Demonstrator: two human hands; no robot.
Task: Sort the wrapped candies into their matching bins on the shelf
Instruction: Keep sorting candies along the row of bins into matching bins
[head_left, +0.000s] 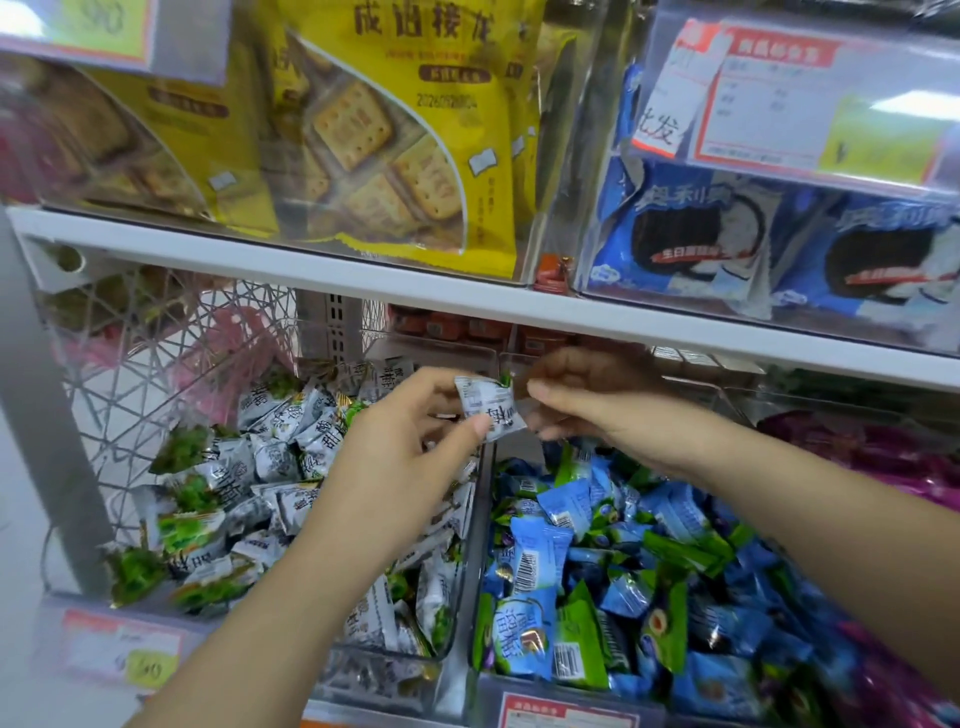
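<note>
Here, silver candy (488, 406) in left hand (402, 447).

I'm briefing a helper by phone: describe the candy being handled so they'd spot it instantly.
Below the white shelf board carrying yellow cracker bags, two clear bins sit side by side. Above where they meet the left hand pinches one small candy, the right hand at its other edge. It alone is lifted off the piles, grey-white like the left bin's.

One head-worn wide-angle view faces the shelf (363, 270) from close range, tilted slightly downward; candy bins (470, 561) fill six o'clock, biscuit packets (415, 130) twelve o'clock.
</note>
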